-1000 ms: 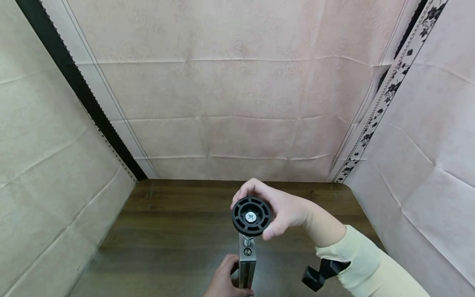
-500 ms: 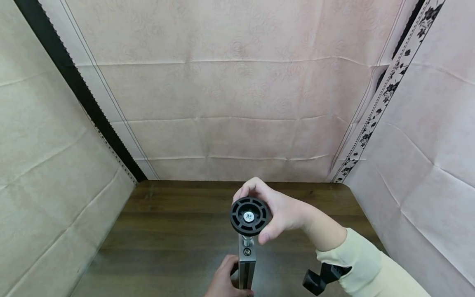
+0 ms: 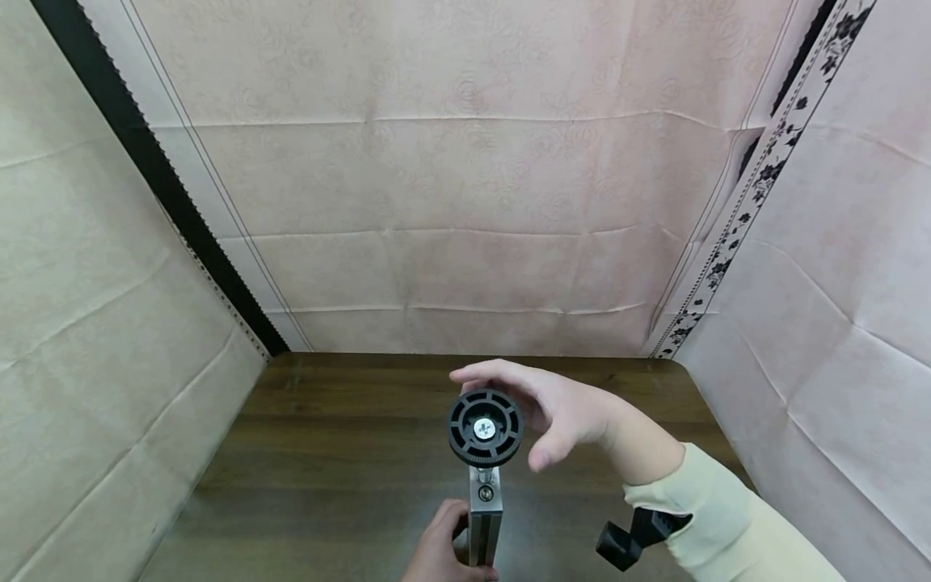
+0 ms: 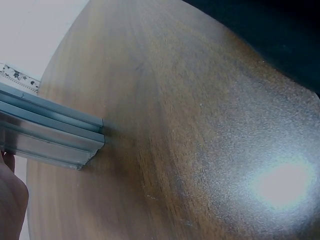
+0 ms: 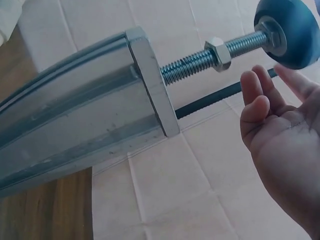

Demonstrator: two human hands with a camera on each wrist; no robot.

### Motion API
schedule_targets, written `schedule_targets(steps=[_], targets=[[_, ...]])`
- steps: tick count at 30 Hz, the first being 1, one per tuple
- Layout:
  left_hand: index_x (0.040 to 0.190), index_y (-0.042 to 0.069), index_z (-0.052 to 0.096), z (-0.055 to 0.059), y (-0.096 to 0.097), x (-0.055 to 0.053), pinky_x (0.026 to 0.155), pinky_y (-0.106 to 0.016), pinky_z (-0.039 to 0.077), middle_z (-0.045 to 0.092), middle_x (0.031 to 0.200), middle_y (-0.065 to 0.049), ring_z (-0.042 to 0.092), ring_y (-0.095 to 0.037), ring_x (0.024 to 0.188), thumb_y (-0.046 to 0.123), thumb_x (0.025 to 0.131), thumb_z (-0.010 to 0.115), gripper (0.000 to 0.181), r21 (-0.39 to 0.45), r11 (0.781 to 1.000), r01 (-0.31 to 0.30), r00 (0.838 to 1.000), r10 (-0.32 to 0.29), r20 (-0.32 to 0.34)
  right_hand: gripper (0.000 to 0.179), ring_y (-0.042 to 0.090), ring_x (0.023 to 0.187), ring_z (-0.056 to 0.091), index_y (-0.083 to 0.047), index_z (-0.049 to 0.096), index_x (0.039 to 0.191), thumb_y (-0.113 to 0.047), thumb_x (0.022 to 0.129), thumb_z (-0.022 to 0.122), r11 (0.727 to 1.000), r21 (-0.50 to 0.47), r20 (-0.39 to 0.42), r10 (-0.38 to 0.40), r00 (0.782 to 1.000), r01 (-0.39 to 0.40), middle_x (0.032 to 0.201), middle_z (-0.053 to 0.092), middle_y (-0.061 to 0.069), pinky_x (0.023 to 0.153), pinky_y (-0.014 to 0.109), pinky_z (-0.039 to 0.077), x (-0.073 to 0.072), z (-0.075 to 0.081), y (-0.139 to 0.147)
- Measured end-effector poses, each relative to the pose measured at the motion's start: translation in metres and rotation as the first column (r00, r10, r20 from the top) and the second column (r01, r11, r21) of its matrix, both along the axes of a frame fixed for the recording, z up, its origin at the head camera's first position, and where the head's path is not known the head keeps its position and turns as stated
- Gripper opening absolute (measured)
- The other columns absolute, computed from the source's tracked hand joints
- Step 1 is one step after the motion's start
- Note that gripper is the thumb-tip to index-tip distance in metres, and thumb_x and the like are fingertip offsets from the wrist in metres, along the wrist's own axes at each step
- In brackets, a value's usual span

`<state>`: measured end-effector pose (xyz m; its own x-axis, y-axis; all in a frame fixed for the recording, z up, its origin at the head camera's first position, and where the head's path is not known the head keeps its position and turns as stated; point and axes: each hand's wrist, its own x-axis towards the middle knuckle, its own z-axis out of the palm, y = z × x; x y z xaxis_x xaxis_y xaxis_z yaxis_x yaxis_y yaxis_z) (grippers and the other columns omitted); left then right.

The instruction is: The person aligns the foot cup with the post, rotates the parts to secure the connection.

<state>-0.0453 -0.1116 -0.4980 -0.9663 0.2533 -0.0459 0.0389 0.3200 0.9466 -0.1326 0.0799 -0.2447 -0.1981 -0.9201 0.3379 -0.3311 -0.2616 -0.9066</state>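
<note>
My left hand [image 3: 442,554] grips a silver aluminium profile [image 3: 485,529] standing out over the table at the bottom of the head view. From its end plate [image 5: 152,82] a threaded rod [image 5: 187,67] with a hex nut [image 5: 218,54] sticks out in the right wrist view. A round black levelling foot [image 3: 484,428] sits at the rod's tip, a cross-head screw at its centre. Around the foot's right side my right hand [image 3: 563,408] is spread with fingers loosely bent, thumb apart from the rim. In the left wrist view the profile's other end [image 4: 90,142] shows above the wood.
The brown wooden table [image 3: 327,469] spreads beneath both hands. Pale cloth walls [image 3: 473,178] enclose it at the back and both sides, with a black band [image 3: 145,153] at left. A black wrist mount [image 3: 633,540] hangs from the right sleeve.
My right hand has let go of the black levelling foot; its fingers have straightened and the thumb has moved off to the right. The left hand and profile have stayed in place.
</note>
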Motion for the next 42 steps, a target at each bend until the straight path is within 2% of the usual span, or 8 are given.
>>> schedule_targets(steps=[4, 8, 14, 23, 28, 33, 37, 42], targets=[[0.110, 0.030, 0.056, -0.001, 0.000, 0.000, 0.091, -0.049, 0.042, 0.048, 0.112, 0.006, 0.053, -0.024, 0.110, 0.038, 0.056, 0.087, 0.063, -0.003, 1.000, 0.007, 1.000, -0.007, -0.014, 0.089, 0.022, 0.117, 0.047, 0.006, 0.024, 0.142, -0.045, 0.082, 0.066, 0.999, 0.003, -0.018, 0.040, 0.999, -0.040, 0.137, 0.040, 0.011, 0.091, 0.045, 0.044, -0.002, -0.001, -0.001], [0.111, 0.029, 0.056, -0.002, -0.001, 0.000, 0.091, -0.044, 0.044, 0.048, 0.111, 0.006, 0.054, -0.021, 0.108, 0.040, 0.057, 0.086, 0.063, -0.019, 1.000, 0.015, 0.999, -0.016, -0.047, 0.078, 0.023, 0.110, 0.050, 0.005, 0.033, 0.139, -0.042, 0.085, 0.063, 0.999, -0.004, -0.044, 0.050, 0.998, -0.050, 0.128, 0.044, 0.014, 0.084, 0.045, 0.048, -0.003, -0.002, -0.003], [0.112, 0.031, 0.056, -0.003, -0.001, -0.003, 0.092, -0.049, 0.042, 0.048, 0.112, 0.004, 0.052, -0.021, 0.108, 0.041, 0.057, 0.086, 0.064, 0.004, 1.000, 0.021, 1.000, -0.021, 0.004, 0.071, 0.023, 0.109, 0.052, 0.004, 0.037, 0.135, -0.035, 0.084, 0.066, 1.000, -0.021, 0.004, 0.023, 1.000, -0.023, 0.124, 0.047, 0.014, 0.083, 0.046, 0.048, -0.001, -0.004, -0.001], [0.113, 0.031, 0.056, -0.004, 0.000, -0.003, 0.093, -0.046, 0.042, 0.048, 0.113, 0.005, 0.052, -0.020, 0.108, 0.041, 0.056, 0.087, 0.065, -0.005, 1.000, 0.026, 1.000, -0.026, 0.002, 0.063, 0.021, 0.107, 0.052, -0.001, 0.037, 0.132, -0.026, 0.083, 0.069, 0.998, -0.063, 0.043, 0.004, 0.999, -0.002, 0.120, 0.050, 0.011, 0.086, 0.041, 0.047, 0.004, -0.008, -0.001], [0.113, 0.029, 0.056, -0.005, -0.001, -0.003, 0.093, -0.044, 0.042, 0.047, 0.113, 0.005, 0.052, -0.019, 0.108, 0.040, 0.058, 0.086, 0.063, -0.015, 0.999, 0.038, 0.999, -0.039, -0.027, 0.062, 0.019, 0.105, 0.052, 0.001, 0.035, 0.129, -0.020, 0.082, 0.069, 0.996, -0.071, 0.055, -0.048, 0.997, 0.052, 0.118, 0.049, 0.013, 0.086, 0.036, 0.047, 0.010, -0.009, -0.001], [0.113, 0.029, 0.056, -0.007, -0.002, -0.003, 0.094, -0.042, 0.042, 0.047, 0.114, 0.005, 0.052, -0.017, 0.107, 0.040, 0.058, 0.085, 0.063, -0.017, 0.999, 0.048, 0.997, -0.049, -0.064, 0.062, 0.020, 0.104, 0.053, 0.003, 0.033, 0.128, -0.017, 0.081, 0.069, 0.990, -0.075, 0.027, -0.116, 0.993, 0.118, 0.116, 0.048, 0.017, 0.086, 0.036, 0.047, 0.016, -0.008, 0.000], [0.114, 0.028, 0.056, -0.009, -0.002, -0.003, 0.093, -0.038, 0.043, 0.047, 0.113, 0.004, 0.052, -0.014, 0.105, 0.042, 0.059, 0.085, 0.063, -0.019, 0.999, 0.050, 0.991, -0.051, -0.122, 0.061, 0.019, 0.103, 0.053, 0.001, 0.033, 0.128, -0.016, 0.082, 0.069, 0.974, -0.069, -0.005, -0.216, 0.976, 0.215, 0.115, 0.049, 0.018, 0.084, 0.036, 0.048, 0.024, -0.007, 0.000], [0.113, 0.030, 0.056, -0.010, -0.001, -0.002, 0.093, -0.038, 0.043, 0.048, 0.112, 0.006, 0.051, -0.012, 0.103, 0.043, 0.059, 0.084, 0.062, -0.026, 0.999, 0.039, 0.991, -0.042, -0.124, 0.061, 0.018, 0.103, 0.053, 0.001, 0.032, 0.129, -0.005, 0.080, 0.069, 0.952, -0.068, 0.013, -0.300, 0.954, 0.300, 0.115, 0.048, 0.021, 0.084, 0.035, 0.049, 0.035, -0.007, 0.000]])
